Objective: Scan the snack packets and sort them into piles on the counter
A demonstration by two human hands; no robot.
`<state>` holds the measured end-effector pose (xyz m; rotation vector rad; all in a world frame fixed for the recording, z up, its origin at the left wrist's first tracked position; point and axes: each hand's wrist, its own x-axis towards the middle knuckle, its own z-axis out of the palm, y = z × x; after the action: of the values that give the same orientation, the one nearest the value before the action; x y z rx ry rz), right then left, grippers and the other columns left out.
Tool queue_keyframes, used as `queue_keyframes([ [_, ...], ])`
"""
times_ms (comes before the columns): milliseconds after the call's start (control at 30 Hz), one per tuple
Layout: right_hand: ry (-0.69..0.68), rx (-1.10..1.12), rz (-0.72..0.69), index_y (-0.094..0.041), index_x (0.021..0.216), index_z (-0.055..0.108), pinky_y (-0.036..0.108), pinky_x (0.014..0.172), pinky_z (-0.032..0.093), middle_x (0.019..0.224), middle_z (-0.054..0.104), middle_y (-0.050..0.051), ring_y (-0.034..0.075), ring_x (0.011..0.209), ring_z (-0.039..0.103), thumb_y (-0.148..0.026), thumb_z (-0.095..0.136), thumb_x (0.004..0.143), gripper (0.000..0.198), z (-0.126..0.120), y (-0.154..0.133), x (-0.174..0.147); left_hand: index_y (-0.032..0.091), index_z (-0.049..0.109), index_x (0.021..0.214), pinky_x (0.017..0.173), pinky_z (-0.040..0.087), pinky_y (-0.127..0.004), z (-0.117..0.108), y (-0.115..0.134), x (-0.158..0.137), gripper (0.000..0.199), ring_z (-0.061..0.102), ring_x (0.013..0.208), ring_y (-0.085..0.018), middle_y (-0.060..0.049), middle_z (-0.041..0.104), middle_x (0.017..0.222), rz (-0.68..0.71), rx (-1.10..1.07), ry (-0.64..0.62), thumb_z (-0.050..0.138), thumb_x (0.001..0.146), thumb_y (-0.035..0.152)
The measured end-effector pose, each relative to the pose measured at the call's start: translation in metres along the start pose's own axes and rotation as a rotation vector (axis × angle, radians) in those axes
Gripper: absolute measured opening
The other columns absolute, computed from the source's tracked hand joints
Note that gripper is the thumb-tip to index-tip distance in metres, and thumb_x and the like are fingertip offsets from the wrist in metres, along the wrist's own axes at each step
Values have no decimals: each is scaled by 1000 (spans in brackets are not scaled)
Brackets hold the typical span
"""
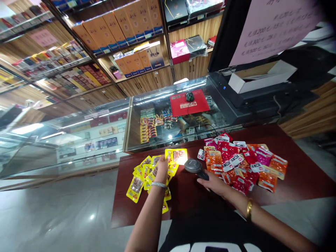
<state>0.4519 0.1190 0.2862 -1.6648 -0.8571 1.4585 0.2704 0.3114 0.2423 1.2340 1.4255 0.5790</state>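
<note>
Between the thumb and fingers of my left hand (162, 170) is a yellow snack packet (179, 156), lit brightly on its right part. Under and around that hand lies a loose pile of similar yellow packets (135, 187). My right hand (214, 182) grips the handle of a dark barcode scanner (193, 166), its head pointing left toward the held packet. A heap of red, orange and pink snack packets (232, 162) lies just right of the scanner. Both hands are above the dark red-brown tabletop (186, 196).
Beyond the table stands a glass display counter (157, 101) with goods inside. A red mat (178, 106) with a black mouse (189, 96) lies on it. At the right are an open white box (259, 84) and a dark monitor (223, 35). Stocked shelves line the back.
</note>
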Motion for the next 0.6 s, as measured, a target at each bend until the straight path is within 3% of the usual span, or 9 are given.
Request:
queue_keyframes([
  [133,32,-23,-3,-17,105,63,34,71,50,84,70,5,23,76,64,-47,68,75,43,-2,-3,-3,15,65,84,70,50,-29,29,-1,-15,33,62,71,-17,-6,67,78,37,-39,-213,67,74,46],
  [200,35,-16,-19,-16,107,64,37,76,51,89,72,6,26,83,65,-48,70,72,48,-1,-3,-2,16,68,93,84,50,-33,30,-2,-25,30,65,88,-20,-9,70,93,121,87,-261,68,75,40],
  [300,-21,11,12,-17,109,63,36,67,51,73,69,2,23,68,64,-50,69,73,49,4,2,1,19,66,108,102,39,-42,3,-6,-37,32,58,113,-27,-12,67,113,245,562,-80,66,79,32],
  [367,-51,31,32,-18,109,63,33,60,50,63,64,-1,20,57,59,-50,68,74,47,8,8,3,18,61,120,108,30,-47,-26,-11,-43,45,47,126,-33,-15,59,129,218,874,131,67,78,32],
  [433,-59,48,21,-20,107,64,32,59,49,60,61,-3,18,54,57,-50,69,74,45,10,14,4,15,53,130,108,28,-50,-54,-16,-44,61,39,132,-38,-20,48,141,116,1059,266,68,76,37],
  [533,-71,58,5,-21,105,64,31,57,47,58,59,-4,17,52,55,-50,70,73,43,13,19,5,13,53,126,102,33,-49,-82,-22,-44,68,44,126,-40,-22,51,135,-22,1158,251,70,71,49],
  [600,-92,57,13,-21,105,62,28,51,43,55,56,-6,14,47,50,-49,70,74,43,15,19,4,14,57,117,99,34,-47,-90,-23,-44,65,47,121,-38,-20,56,127,-7,1186,228,71,67,53],
])
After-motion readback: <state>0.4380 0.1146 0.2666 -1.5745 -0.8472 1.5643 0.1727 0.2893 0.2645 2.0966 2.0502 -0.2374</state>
